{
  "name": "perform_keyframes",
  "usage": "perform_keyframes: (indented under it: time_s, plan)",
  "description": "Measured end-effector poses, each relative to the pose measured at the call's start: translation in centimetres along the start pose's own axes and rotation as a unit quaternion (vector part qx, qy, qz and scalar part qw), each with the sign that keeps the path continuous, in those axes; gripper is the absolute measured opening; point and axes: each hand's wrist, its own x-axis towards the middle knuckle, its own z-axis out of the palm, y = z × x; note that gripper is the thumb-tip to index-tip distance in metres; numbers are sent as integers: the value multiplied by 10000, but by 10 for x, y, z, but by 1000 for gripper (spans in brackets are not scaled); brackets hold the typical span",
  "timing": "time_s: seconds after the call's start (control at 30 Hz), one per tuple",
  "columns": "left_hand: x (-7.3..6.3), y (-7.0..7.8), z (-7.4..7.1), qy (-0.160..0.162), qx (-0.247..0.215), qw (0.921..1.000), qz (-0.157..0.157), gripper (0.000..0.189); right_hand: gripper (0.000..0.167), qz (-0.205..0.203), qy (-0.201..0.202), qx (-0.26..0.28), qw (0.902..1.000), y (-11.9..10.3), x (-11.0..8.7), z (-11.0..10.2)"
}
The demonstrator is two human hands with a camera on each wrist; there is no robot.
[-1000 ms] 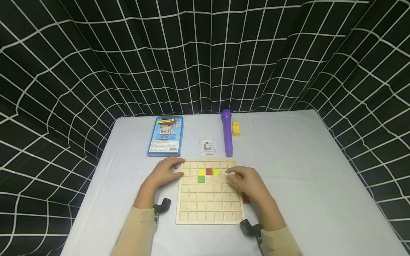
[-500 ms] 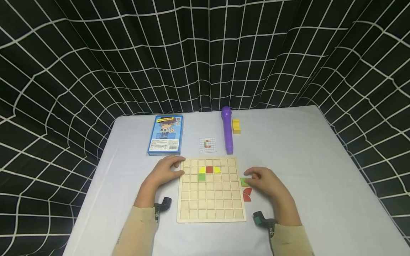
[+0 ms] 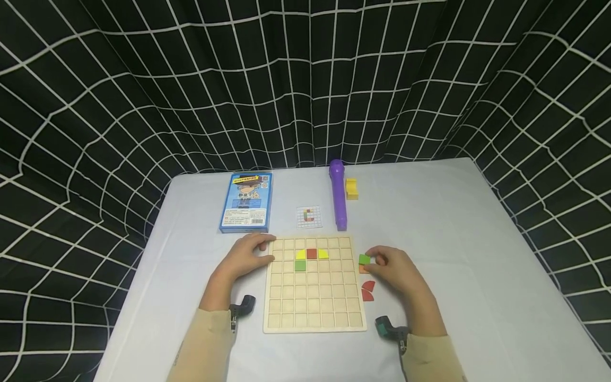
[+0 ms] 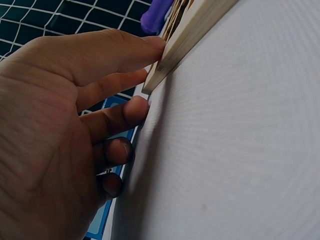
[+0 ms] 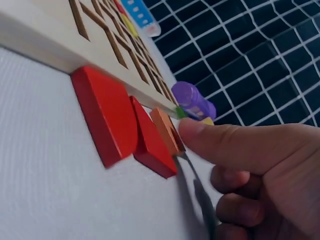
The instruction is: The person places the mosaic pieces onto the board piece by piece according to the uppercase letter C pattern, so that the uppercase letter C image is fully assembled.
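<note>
My left hand (image 3: 244,255) rests at the left edge of a wooden grid board (image 3: 312,303), with the thumb and index fingertip touching the edge near its far corner. In the left wrist view the other fingers hang loosely curled and hold nothing. Beside the board's right edge my right hand (image 3: 395,267) pinches a green square tile (image 3: 364,259) between thumb and index finger. An orange tile (image 5: 165,131) lies just below the thumb. On the board are two yellow quarter-round tiles, a red square tile (image 3: 312,253) and another green tile (image 3: 299,265).
Two red quarter-round pieces (image 5: 107,115) lie by the board's right side. Beyond the board are a blue box (image 3: 246,203), a pattern card (image 3: 309,217), a purple microphone-shaped object (image 3: 338,196) and a yellow block (image 3: 351,189). A black grid-lined curtain (image 3: 305,79) surrounds the white table.
My right hand has moved off the board to the tiles at its right. The green tile has shifted away from me, uncovering the orange one. The left hand has stayed put.
</note>
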Motion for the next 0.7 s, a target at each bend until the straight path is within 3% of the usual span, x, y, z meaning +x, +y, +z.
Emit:
perform_keyframes:
  time_s: [0.17,0.53,0.7]
  plan:
    - [-2,-2,0,40,13,10000,-11,57,34,-272,322,174,9990,-22,3,-1]
    - [-1,-3,1,45,-33,10000,29,56,31,-1310,248,203,9909,-72,5,10]
    - [-1,0,0,30,-17,10000,30,55,29,-1500,172,85,9885,-86,4,25]
